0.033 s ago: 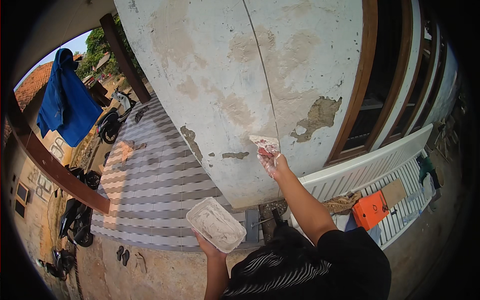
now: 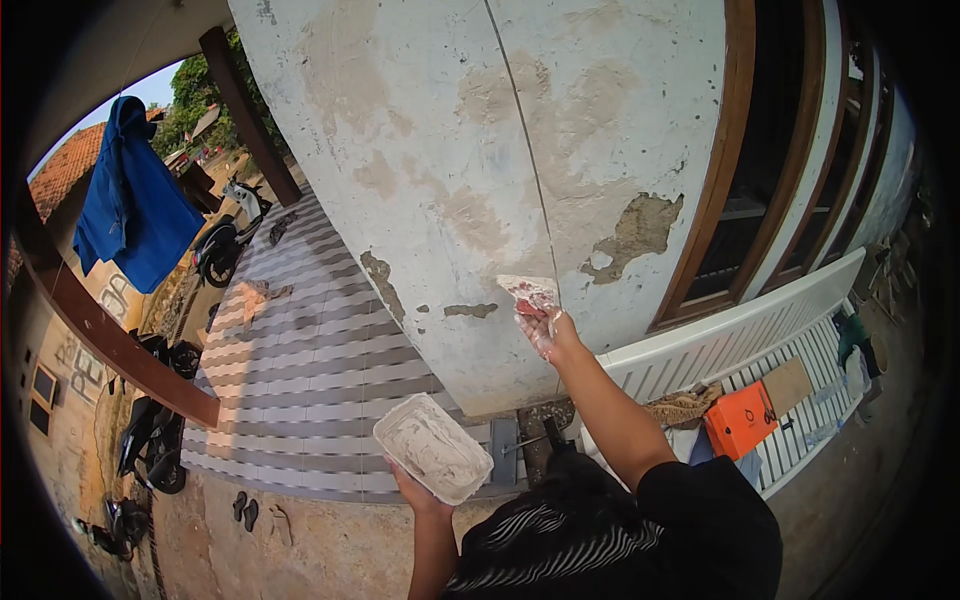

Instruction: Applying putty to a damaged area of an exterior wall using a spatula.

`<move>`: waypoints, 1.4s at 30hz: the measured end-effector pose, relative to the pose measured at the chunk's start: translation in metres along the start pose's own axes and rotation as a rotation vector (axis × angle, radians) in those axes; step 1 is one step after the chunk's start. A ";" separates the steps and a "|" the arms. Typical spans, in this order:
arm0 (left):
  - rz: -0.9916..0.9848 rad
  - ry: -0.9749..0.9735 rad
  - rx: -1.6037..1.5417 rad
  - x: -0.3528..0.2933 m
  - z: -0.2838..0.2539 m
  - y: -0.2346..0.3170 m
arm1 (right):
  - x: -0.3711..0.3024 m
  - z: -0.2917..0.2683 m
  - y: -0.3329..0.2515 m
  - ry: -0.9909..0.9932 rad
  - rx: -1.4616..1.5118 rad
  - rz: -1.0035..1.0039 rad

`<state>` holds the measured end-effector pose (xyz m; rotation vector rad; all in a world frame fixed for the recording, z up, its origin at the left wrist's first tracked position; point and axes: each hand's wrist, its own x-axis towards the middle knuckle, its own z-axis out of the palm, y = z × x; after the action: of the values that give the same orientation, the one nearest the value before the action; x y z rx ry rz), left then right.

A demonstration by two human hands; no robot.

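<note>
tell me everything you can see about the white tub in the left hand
The tub is a whitish, open rectangular container with rounded corners, plastic by its look. No lid is on it. Inside, pale greyish paste lies uneven and smeared. Its open top faces the camera, and its long side slants down to the right in the picture. The left hand supports it from the near left side, fingers mostly hidden.
</note>
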<state>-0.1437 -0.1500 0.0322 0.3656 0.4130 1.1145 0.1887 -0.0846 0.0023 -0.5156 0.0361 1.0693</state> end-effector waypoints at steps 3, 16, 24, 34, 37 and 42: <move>-0.010 -0.005 0.007 0.004 -0.005 -0.003 | -0.034 -0.005 0.004 -0.063 -0.233 0.065; -0.033 0.018 0.069 0.012 0.005 -0.003 | -0.147 0.018 0.017 -0.284 -0.599 0.202; 0.020 -0.066 0.081 0.011 0.025 -0.002 | -0.174 0.039 0.009 -0.438 -0.912 0.000; 0.003 -0.132 0.121 0.007 0.023 -0.008 | -0.199 0.053 0.008 -0.458 -1.147 -0.218; 0.021 -0.138 0.150 0.003 0.028 -0.011 | -0.200 0.052 0.009 -0.450 -1.113 -0.260; 0.045 -0.174 0.258 -0.004 0.035 -0.012 | -0.191 0.045 0.006 -0.415 -0.992 -0.279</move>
<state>-0.1189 -0.1608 0.0572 0.6967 0.3971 1.0652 0.0802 -0.2215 0.0922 -1.1303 -0.9464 0.8468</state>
